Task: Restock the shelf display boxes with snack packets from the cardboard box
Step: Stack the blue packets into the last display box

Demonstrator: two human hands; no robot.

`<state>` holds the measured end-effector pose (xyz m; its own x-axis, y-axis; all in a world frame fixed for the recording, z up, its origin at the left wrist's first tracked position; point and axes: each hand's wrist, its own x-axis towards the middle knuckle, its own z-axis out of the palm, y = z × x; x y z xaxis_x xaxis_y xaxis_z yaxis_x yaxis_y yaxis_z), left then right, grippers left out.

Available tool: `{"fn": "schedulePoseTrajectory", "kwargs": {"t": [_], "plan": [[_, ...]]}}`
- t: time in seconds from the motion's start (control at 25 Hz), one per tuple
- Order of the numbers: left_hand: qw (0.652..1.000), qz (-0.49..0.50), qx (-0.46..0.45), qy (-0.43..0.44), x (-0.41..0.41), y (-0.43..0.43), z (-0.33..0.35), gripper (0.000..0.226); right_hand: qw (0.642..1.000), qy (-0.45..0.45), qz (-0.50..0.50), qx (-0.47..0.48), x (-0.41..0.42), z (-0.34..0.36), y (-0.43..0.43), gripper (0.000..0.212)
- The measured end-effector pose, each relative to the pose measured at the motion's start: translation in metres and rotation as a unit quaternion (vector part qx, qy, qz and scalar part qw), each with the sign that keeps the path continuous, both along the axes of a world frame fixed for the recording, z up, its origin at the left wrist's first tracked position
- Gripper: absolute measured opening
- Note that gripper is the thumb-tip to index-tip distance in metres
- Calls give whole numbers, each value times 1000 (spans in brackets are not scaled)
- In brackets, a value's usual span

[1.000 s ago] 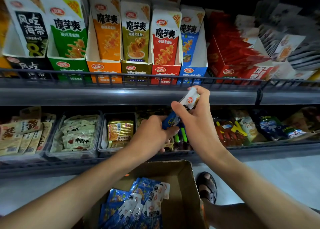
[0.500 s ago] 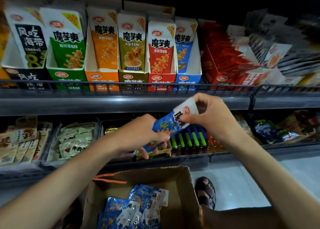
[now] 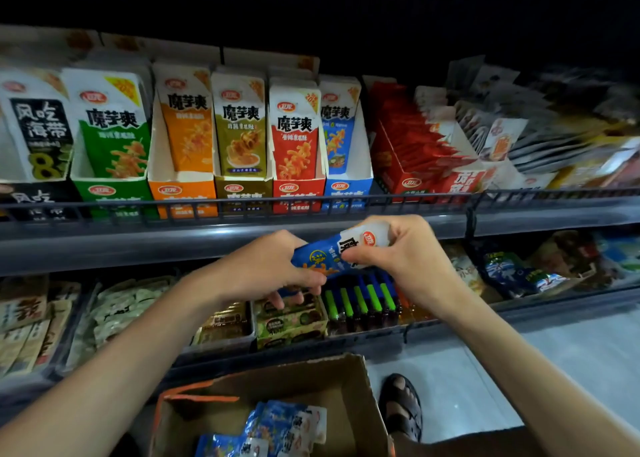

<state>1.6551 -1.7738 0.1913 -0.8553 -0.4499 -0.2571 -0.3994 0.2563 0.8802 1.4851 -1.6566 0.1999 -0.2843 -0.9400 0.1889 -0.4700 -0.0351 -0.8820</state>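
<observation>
Head view: blue packets (image 3: 329, 255) up in the air, below the blue display box (image 3: 346, 186) and not in it yet.
Left hand (image 3: 266, 269): fingers curled round the packets' lower end.
Right hand (image 3: 398, 252): pinching their white top end.
Cardboard box (image 3: 311, 377): spare packets (image 3: 277, 425) lying inside.
Progress: I'd say plenty left to shelve.

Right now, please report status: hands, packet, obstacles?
Left hand grips blue packet low end; right hand pinches top. Blue display box above. Shelf rail fronts it.
</observation>
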Motion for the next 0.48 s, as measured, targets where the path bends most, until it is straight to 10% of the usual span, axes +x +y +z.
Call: {"fn": "schedulePoseTrajectory", "kwargs": {"t": [0.16,0.32,0.48], "plan": [[982,112,-19,149,-20,3,23,26,994,32,-67,-81,-17,49,9,9],[859,272,-418,120,-38,-12,27,36,961,-15,-216,-173,-52,86,-9,7],[806,195,-558,22,-60,-22,12,39,944,-21,-292,-152,-75,91,-58,14]]}}
